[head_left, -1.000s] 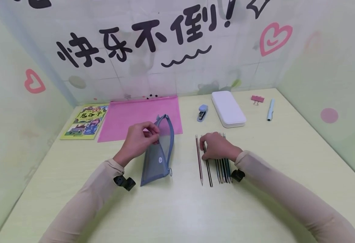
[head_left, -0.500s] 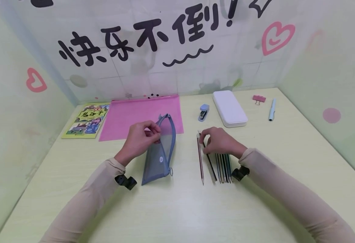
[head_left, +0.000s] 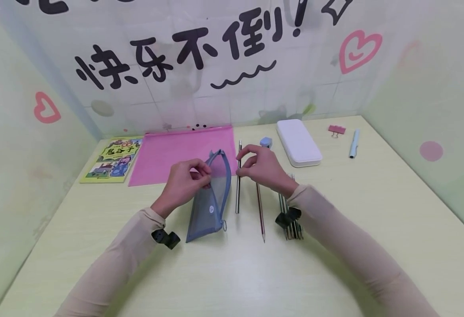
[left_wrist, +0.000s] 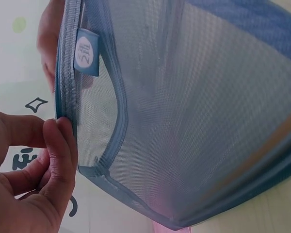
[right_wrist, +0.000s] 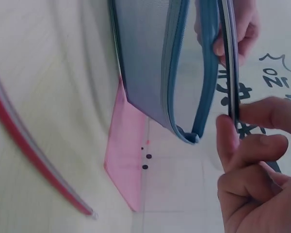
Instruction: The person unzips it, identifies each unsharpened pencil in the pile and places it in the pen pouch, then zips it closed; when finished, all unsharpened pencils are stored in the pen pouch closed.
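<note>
A blue-grey mesh pencil pouch (head_left: 204,215) stands with its zipped mouth spread apart. My left hand (head_left: 186,180) pinches one edge of that mouth between thumb and fingers, seen up close in the left wrist view beside the pouch's small label (left_wrist: 87,52). Just right of the pouch, my right hand (head_left: 261,167) pinches a dark striped pencil (head_left: 238,193), which hangs nearly upright next to the opening. On the table beneath lies a dark red pencil (head_left: 260,211). Several more pencils (head_left: 293,231) lie side by side under the right wrist, partly hidden by it.
Behind the pouch lies a pink zip folder (head_left: 176,154), with a yellow book (head_left: 114,158) to its left. At the back right are a blue stapler (head_left: 266,141), partly covered by the right hand, a white case (head_left: 298,143), a red binder clip (head_left: 336,129) and a light blue pen (head_left: 354,143).
My right hand has lifted the dark striped pencil off the table and carried it left to beside the pouch. My left hand keeps its pinch on the pouch and has barely moved.
</note>
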{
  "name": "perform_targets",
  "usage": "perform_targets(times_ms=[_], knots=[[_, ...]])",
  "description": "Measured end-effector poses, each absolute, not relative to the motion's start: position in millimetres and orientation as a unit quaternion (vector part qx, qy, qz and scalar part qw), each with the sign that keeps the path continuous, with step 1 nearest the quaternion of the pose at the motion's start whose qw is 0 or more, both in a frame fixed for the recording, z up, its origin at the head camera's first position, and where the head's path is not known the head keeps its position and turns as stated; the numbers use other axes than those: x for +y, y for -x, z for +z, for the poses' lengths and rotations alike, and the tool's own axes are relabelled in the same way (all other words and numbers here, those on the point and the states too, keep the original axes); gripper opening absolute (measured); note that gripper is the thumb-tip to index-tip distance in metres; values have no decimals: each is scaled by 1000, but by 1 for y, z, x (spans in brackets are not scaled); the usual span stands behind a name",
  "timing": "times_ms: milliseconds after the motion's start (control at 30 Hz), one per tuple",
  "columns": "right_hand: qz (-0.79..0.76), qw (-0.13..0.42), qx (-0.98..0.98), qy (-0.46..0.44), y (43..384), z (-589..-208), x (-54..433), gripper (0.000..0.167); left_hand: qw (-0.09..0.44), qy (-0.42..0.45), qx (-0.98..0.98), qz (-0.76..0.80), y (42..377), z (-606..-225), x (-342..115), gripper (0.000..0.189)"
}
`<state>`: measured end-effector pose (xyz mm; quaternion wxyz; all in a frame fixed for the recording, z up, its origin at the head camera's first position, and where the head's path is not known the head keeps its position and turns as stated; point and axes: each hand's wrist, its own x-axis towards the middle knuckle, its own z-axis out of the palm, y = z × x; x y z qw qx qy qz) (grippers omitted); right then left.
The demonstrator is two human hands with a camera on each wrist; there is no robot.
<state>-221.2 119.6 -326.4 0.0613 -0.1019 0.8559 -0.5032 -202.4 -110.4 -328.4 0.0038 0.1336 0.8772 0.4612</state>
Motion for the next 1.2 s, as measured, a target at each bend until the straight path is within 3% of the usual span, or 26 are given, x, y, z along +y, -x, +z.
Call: perform_targets(times_ms=[233, 733, 1000, 1200], knots=[[-545, 20, 833, 94, 223, -335, 92, 29, 7, -136, 876, 463, 203, -329, -110, 10], [-486, 64, 854, 173, 205, -345, 70, 32, -3, -146, 872, 468, 200, -330, -108, 7], [-463, 29, 867, 182, 202, -335, 100, 28, -9, -143, 872, 468, 199, -329, -109, 7], [-379, 77, 900, 203, 200, -338, 149, 21, -2, -140, 871, 472, 198, -329, -110, 6]])
